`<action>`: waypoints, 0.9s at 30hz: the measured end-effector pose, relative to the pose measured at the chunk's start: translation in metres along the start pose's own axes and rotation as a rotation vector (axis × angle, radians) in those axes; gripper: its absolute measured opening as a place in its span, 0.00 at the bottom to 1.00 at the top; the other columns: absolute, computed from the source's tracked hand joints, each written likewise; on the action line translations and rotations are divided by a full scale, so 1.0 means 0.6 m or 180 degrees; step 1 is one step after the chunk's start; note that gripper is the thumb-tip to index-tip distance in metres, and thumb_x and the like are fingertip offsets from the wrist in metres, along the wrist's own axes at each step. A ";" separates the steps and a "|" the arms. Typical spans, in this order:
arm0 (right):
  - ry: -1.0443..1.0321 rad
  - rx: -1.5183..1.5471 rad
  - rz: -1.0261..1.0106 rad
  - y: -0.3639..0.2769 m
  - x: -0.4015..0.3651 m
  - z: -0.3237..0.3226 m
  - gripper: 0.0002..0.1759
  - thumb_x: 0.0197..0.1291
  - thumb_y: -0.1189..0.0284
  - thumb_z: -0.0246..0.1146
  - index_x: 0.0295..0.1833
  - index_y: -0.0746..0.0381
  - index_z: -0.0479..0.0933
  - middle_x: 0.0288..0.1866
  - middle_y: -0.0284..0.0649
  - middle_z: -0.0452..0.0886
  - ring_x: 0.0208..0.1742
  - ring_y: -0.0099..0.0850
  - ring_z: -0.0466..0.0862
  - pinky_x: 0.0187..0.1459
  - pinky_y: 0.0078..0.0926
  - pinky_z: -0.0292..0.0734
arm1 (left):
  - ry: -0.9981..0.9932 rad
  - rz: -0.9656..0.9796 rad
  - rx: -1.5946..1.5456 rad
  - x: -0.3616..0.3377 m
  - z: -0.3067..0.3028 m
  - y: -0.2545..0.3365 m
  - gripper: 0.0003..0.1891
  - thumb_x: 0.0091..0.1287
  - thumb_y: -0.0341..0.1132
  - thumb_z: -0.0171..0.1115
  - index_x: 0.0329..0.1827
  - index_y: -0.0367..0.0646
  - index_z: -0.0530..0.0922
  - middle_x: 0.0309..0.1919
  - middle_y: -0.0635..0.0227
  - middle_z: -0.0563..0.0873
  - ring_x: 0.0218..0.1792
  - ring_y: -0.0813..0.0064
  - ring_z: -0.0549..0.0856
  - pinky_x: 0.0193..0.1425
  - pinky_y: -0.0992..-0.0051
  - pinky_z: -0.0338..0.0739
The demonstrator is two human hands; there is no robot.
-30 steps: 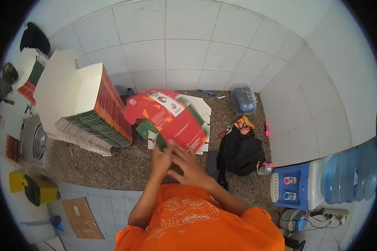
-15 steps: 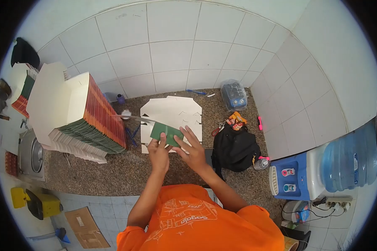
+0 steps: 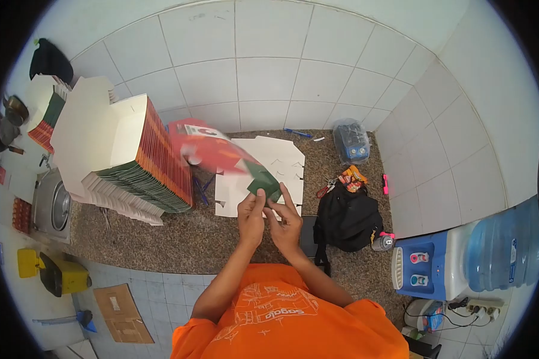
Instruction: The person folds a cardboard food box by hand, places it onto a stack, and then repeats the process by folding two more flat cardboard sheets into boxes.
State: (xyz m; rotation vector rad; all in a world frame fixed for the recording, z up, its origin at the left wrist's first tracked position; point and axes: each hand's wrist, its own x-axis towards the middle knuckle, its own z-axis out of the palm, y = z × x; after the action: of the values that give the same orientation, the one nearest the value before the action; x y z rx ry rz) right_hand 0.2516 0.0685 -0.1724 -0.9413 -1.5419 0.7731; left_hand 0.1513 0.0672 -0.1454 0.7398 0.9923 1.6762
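A red and green printed cardboard box piece (image 3: 260, 178) is tilted up over the counter, its red part blurred by motion and reaching to the upper left. My left hand (image 3: 251, 220) is closed on the near green end, thumb on top. At the right corner of that same end, my right hand (image 3: 286, 226) pinches the green flap between thumb and fingers. Beneath the piece lie flat white cardboard blanks (image 3: 281, 152) with notched edges. To the left stands a tall stack of nested folded cartons (image 3: 156, 161), white inside, with red-orange and green sides.
A black backpack (image 3: 348, 216) sits right of the blanks, near a plastic-wrapped blue device (image 3: 350, 142) and an orange packet (image 3: 353, 178). Blue pens (image 3: 202, 190) lie between stack and blanks. A water dispenser (image 3: 425, 266) stands at the right, a sink (image 3: 54, 206) at the left.
The cardboard piece has turned, so its red printed face now shows where only a thin edge did. Both hands shifted slightly right in view and the right fingers closed in on the green flap.
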 end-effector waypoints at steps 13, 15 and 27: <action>0.0078 -0.0851 -0.1313 0.022 0.011 -0.012 0.03 0.69 0.80 0.65 0.41 0.68 0.78 0.74 0.60 0.73 0.66 0.41 0.83 0.47 0.26 0.85 | 0.0151 -0.0341 -0.1109 -0.012 -0.003 0.017 0.15 0.83 0.41 0.55 0.60 0.38 0.78 0.46 0.67 0.87 0.43 0.78 0.87 0.47 0.78 0.80; 0.0203 -0.0445 -0.0827 0.024 0.002 -0.004 0.03 0.68 0.81 0.66 0.40 0.68 0.78 0.74 0.61 0.72 0.67 0.41 0.82 0.47 0.26 0.85 | 0.0161 -0.0432 -0.0786 -0.024 0.005 0.005 0.14 0.83 0.41 0.55 0.57 0.39 0.80 0.45 0.68 0.86 0.42 0.81 0.85 0.46 0.79 0.79; -0.0024 -0.0483 -0.0505 -0.008 0.071 -0.050 0.17 0.79 0.70 0.53 0.66 0.64 0.77 0.42 0.37 0.78 0.33 0.21 0.78 0.35 0.24 0.74 | -0.0626 -0.0433 0.1391 -0.057 -0.064 0.066 0.16 0.84 0.35 0.51 0.58 0.31 0.80 0.44 0.70 0.87 0.43 0.86 0.81 0.49 0.80 0.76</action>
State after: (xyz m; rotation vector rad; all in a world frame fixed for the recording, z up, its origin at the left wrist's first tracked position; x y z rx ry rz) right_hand 0.2778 0.1034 -0.1433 -0.9138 -1.6777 0.5541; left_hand 0.1114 0.0186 -0.1293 1.0744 1.2528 1.2530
